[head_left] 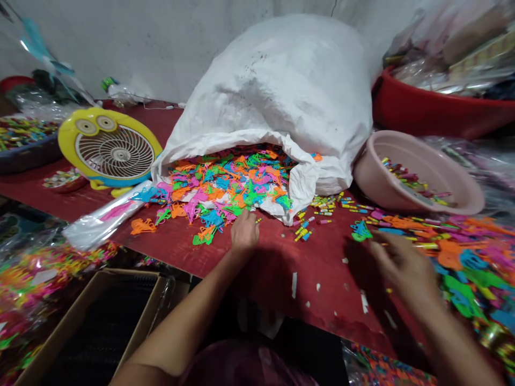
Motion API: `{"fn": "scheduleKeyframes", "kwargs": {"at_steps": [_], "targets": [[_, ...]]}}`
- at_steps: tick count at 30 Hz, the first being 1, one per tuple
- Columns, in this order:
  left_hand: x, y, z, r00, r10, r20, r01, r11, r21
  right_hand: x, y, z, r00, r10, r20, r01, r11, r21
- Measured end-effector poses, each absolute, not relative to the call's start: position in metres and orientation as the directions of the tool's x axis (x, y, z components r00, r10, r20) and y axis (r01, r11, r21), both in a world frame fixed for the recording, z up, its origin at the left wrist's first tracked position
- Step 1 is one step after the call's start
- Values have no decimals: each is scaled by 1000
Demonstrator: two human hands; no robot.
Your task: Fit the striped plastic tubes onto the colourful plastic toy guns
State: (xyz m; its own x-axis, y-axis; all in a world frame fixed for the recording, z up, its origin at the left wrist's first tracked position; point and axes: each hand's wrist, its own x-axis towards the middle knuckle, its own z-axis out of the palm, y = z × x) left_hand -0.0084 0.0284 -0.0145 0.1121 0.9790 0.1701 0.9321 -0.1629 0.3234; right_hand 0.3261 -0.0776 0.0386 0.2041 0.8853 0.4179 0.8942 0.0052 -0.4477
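My left hand (245, 230) is closed, its fingers curled at the front edge of a heap of small bright plastic toys (241, 179). What its fingers hold, if anything, is hidden. The heap spills from the mouth of a big white sack (281, 86) onto the red table (261, 279). On the right, my right hand (402, 262) is smeared by motion above the table. By its fingertips is a green and blue plastic toy (361, 230); whether they grip it I cannot tell. Short coloured tubes (303, 228) lie between my hands.
A yellow fan (116, 153) stands left of the sack, with a clear plastic bag (104, 217) before it. To the right are a pink basin (426, 155), a red tub (442, 110) and more loose toys (462, 289). A cardboard box (96, 316) sits below the table's left edge.
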Motion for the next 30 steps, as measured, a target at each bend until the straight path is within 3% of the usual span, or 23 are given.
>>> {"fn": "scheduleKeyframes", "kwargs": {"at_steps": [3, 6, 9, 11, 15, 19, 21, 25, 30], "targets": [[-9, 22, -16, 140, 968, 206, 907, -209, 366, 270, -49, 12, -63, 944, 323, 928, 174, -329], [-10, 11, -21, 132, 952, 276, 768, -274, 579, 248, -26, -2, -226, 936, 269, 943, 280, -182], [-5, -4, -27, 69, 954, 291, 507, -285, 814, 248, -16, -9, -258, 935, 245, 948, 294, -122], [1, -12, -29, 65, 977, 201, 310, -211, 927, 251, -16, -12, -253, 938, 238, 950, 287, -120], [13, -22, -26, 146, 987, 73, 58, -82, 995, 254, -25, -12, -240, 950, 201, 954, 269, -131], [25, -26, -18, 206, 978, 19, -46, -10, 999, 250, -37, -8, -168, 965, 204, 945, 216, -244], [31, -27, -14, 202, 979, -18, -41, 27, 999, 241, -45, -7, -111, 970, 217, 893, 193, -407], [45, -28, -11, 179, 983, -44, 24, 40, 999, 207, -59, -6, -8, 984, 175, 633, 141, -761], [51, -26, -17, 165, 983, -86, 49, 79, 996, 186, -58, -1, -67, 979, 194, 566, 198, -800]]}}
